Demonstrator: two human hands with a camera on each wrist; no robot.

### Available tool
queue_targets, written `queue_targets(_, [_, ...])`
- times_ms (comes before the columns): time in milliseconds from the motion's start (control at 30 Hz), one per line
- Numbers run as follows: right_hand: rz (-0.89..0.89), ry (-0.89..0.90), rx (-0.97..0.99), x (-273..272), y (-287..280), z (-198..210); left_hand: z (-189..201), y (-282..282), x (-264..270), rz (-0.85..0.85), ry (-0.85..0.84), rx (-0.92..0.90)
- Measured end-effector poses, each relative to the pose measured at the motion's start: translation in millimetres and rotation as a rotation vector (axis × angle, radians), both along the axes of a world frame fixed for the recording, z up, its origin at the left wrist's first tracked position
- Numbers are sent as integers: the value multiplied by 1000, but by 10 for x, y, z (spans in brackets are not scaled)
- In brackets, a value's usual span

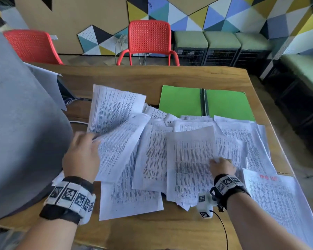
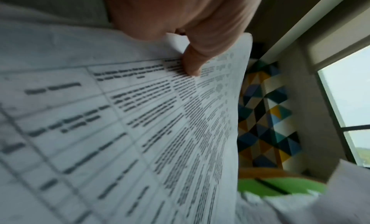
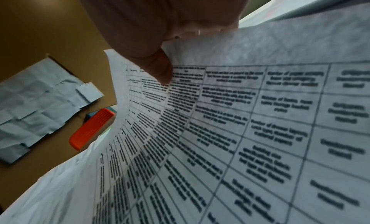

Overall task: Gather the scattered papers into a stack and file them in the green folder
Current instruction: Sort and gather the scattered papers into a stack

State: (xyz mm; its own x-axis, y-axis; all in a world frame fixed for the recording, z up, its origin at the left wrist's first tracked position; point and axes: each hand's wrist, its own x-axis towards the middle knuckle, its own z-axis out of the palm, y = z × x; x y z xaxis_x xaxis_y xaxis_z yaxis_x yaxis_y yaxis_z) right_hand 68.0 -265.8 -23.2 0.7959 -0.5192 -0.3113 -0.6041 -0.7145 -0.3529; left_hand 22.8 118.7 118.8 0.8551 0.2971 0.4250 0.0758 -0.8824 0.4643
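Note:
Several printed sheets (image 1: 152, 156) lie overlapping across the wooden table (image 1: 152, 230). The green folder (image 1: 181, 101) lies open and flat behind them at the back right, its near edge under paper; it also shows in the left wrist view (image 2: 276, 187). My left hand (image 1: 88, 141) pinches the edge of a sheet (image 2: 140, 116) at the left of the pile, thumb (image 2: 192, 66) on top. My right hand (image 1: 218, 161) pinches the right edge of a sheet (image 1: 190, 159) in the middle. Its thumb (image 3: 160, 69) presses on the curved page (image 3: 240, 132).
A large grey mass (image 1: 16, 123) covers the table's left side. A sheet with a red heading (image 1: 271, 192) hangs over the right edge. Two red chairs (image 1: 148, 40) stand behind the table, green-topped stools (image 1: 220, 40) along the wall. A black cable (image 1: 222, 226) trails near the front edge.

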Motion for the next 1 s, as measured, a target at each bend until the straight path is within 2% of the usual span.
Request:
queue_targets(33, [-36,26,-10,-23,-82,1,168,-92,6,3,-23,-82])
queue_targets(100, [-63,69,-10,-64,-204,-17,415,-284,54,40,-54,-396])
queue_targets(167, [-3,93,13,-102,-202,-41,400,-381,189,65,-86,-624])
queue_targets(200, [34,86,25,-118,-161,-62,296,-389,279,76,-53,-670])
queue_targets(333, [192,21,60,-163,87,-116,-470,-373,538,80,408,-685])
queue_targets(400, [187,-23,82,-131,76,-106,-857,-363,532,110,606,-651])
queue_targets(467, [129,-65,74,-72,-43,-125,-1138,-374,486,158,720,-557])
queue_targets(600, [30,20,-5,12,-232,-233,-1325,-488,468,163,718,-532])
queue_targets(700, [45,50,106,74,-165,-223,-1363,-550,470,115,743,-551])
queue_targets(767, [40,-14,220,125,-73,-195,-1410,-547,474,97,749,-566])
queue_targets(867, [-15,-155,351,268,-27,-196,-1399,-503,477,203,646,-599])
queue_targets(933, [67,-102,301,395,-31,-161,-1374,-432,467,305,592,-656])
queue_targets(1000, [112,-77,225,523,-64,-154,-1383,-329,417,325,643,-607])
